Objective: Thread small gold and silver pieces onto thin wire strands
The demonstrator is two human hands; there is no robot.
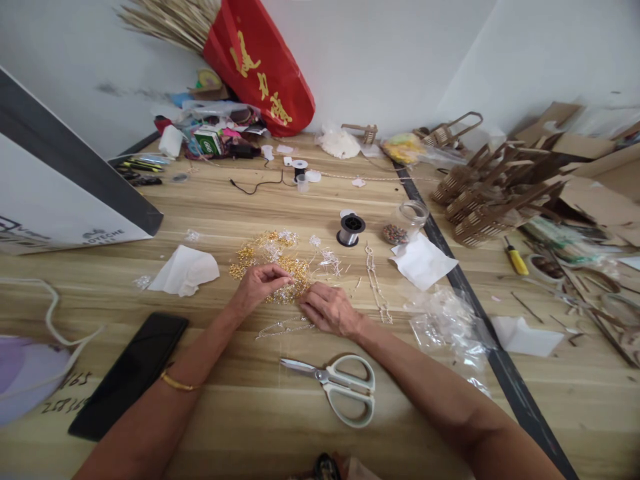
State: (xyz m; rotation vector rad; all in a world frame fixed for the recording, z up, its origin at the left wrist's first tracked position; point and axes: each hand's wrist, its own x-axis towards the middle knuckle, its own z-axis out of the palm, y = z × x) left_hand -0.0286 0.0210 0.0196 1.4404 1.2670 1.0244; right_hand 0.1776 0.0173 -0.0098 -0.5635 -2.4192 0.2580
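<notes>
My left hand (257, 287) hovers over a pile of gold and silver beads (241, 268), its thumb and fingertips pinched together on something too small to make out. Beside the pile's right edge rests my right hand (330, 308), fingers curled and pressed together at the table; what they grip is hidden. A thin silvery chain (280, 328) lies just below the hands. To the right is a second beaded chain (371, 277), stretched lengthwise. Scissors with pale handles (345, 385) lie nearer to me, blades partly apart and pointing left.
A wire spool (351, 230) and a jar of small beads (407, 220) stand beyond my hands. White paper (185, 270) lies left, above a black phone (133, 373). Clear plastic bags (450, 327) are at right. Small wooden baskets (475, 200) crowd the far right.
</notes>
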